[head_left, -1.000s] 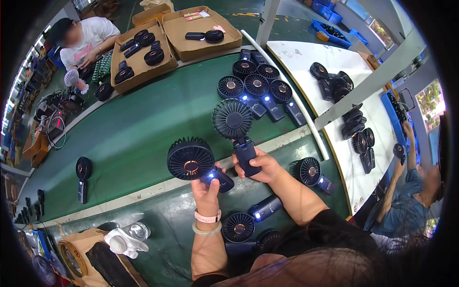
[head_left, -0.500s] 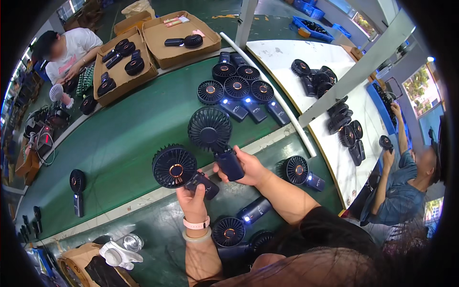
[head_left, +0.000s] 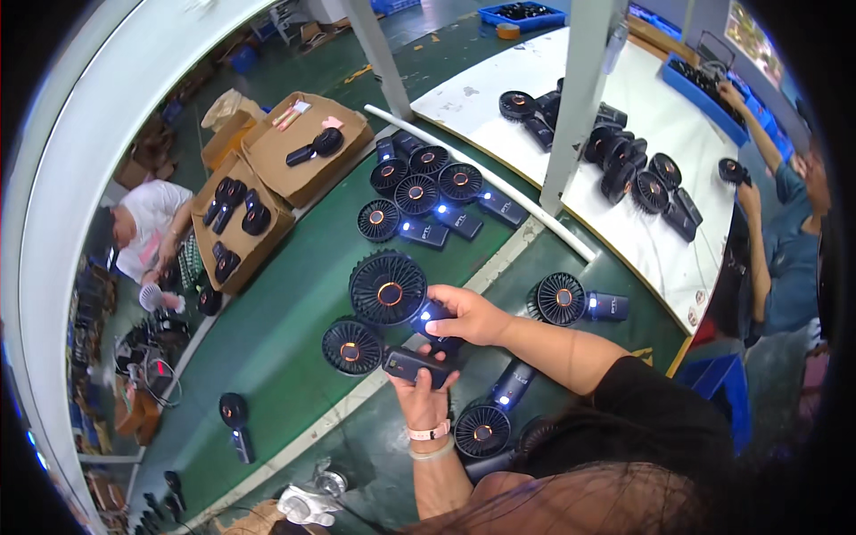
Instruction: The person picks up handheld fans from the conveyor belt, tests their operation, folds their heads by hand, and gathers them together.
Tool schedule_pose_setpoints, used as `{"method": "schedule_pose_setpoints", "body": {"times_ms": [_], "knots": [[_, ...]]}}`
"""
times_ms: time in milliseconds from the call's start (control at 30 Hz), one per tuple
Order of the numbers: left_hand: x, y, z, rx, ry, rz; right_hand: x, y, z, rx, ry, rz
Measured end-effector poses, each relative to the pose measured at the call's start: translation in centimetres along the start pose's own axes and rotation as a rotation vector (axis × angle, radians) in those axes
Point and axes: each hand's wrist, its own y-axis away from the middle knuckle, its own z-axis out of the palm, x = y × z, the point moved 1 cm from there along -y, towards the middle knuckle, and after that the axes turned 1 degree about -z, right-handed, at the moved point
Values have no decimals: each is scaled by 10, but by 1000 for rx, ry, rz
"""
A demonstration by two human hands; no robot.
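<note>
I hold a dark navy handheld fan in each hand, the two close together over the green bench. My right hand (head_left: 471, 316) grips the handle of the upper fan (head_left: 389, 287); its round grille with a copper ring faces up. The thumb rests beside a lit white light on that handle. Just below, my left hand (head_left: 423, 397) is wrapped round the handle of the second fan (head_left: 351, 346), whose grille points left. Nearer me, another fan (head_left: 482, 430) lies beside a fan handle with its light on. To the right lies one more lit fan (head_left: 562, 299).
Several fans (head_left: 416, 193) lie grouped on the green belt (head_left: 303, 312), by a white tube (head_left: 481, 183). Cardboard trays (head_left: 308, 192) with fans stand at far left. More fans (head_left: 651, 192) cover part of a white table (head_left: 464, 98) behind a post (head_left: 571, 107). Two people work nearby.
The view has swung, so the scene sits differently. The right-hand fan has turned from its back to its copper-ringed front, and its light now shows. My hands have come closer together.
</note>
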Motion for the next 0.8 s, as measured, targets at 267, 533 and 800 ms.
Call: {"method": "schedule_pose_setpoints", "body": {"times_ms": [267, 533, 800], "knots": [[0, -4, -23, -74, -182, 46, 19, -7, -4, 39, -166, 22], [3, -6, -19, -123, -44, 12, 28, -11, -3, 37, -174, -36], [4, -6, -19, -153, -8, 15, 22, -8, -3, 26, -215, -26]]}}
